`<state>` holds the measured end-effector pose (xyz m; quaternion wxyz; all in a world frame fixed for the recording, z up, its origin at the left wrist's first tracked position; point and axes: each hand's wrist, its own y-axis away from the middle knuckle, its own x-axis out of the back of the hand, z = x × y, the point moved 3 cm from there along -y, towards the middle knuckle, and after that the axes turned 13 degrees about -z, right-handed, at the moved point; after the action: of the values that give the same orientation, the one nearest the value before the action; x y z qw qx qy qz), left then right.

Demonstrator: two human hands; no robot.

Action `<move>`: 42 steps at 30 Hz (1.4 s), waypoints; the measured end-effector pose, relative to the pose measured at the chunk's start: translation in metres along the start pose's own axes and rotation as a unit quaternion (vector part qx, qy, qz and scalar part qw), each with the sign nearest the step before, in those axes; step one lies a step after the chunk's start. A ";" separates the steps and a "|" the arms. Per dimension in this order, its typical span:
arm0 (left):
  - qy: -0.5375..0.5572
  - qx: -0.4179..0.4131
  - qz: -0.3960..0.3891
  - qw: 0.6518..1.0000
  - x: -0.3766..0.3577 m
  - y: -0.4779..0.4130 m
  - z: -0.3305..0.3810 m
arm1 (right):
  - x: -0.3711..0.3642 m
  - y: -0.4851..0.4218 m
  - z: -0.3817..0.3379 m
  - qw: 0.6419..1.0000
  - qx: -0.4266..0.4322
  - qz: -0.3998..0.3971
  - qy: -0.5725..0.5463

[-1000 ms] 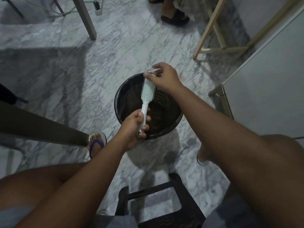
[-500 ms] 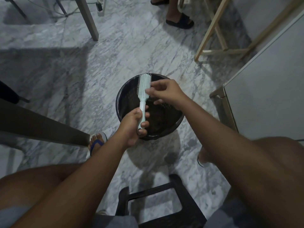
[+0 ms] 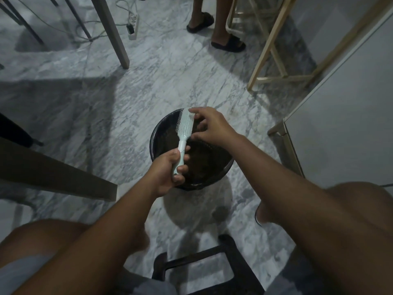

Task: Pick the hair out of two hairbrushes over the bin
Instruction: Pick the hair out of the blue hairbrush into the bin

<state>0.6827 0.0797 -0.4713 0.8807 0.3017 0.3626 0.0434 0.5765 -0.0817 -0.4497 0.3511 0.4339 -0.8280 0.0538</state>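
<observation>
A pale mint hairbrush (image 3: 184,126) stands nearly upright over a round black bin (image 3: 157,143) on the marble floor. My left hand (image 3: 168,169) is closed around its handle, at the bin's near left rim. My right hand (image 3: 209,124) is at the brush head from the right, fingertips spread along the bristles at the top and at the base. Whether hair is pinched between them cannot be made out. A dark mass lies in the bin's bottom (image 3: 204,160). Only one hairbrush is in view.
A black plastic stool (image 3: 212,265) is under me at the bottom edge. A dark bench edge (image 3: 63,177) juts in from the left. A white cabinet (image 3: 344,124) stands right, a wooden frame (image 3: 272,52) behind it. Another person's sandalled feet (image 3: 227,44) and a power strip (image 3: 133,26) are beyond.
My right hand dropped from the brush tip to the brush neck, then spread over the whole bristle side. The brush has tilted more upright in my left hand. My head has looked up a little.
</observation>
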 end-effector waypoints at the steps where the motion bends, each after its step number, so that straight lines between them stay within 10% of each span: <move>1: -0.008 0.006 -0.005 1.000 0.000 0.001 0.000 | 0.005 -0.002 0.000 1.000 0.003 0.019 -0.002; 8: -0.003 0.003 -0.031 1.000 -0.003 0.004 -0.002 | 0.028 -0.007 0.003 0.989 -0.012 0.147 -0.032; 12: -0.046 0.004 -0.005 0.999 -0.009 0.004 -0.002 | 0.005 -0.014 -0.001 0.998 -0.059 0.010 -0.019; 20: -0.079 0.002 -0.002 0.997 -0.005 0.006 -0.002 | 0.018 -0.028 -0.008 0.981 -0.108 0.148 -0.054; 42: -0.010 -0.015 -0.018 1.000 0.011 0.015 0.002 | -0.017 -0.003 0.044 0.952 -0.165 0.135 -0.220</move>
<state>0.6941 0.0940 -0.4682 0.8893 0.2824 0.3585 0.0294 0.5618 -0.0895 -0.4946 0.2165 0.2550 -0.9330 -0.1328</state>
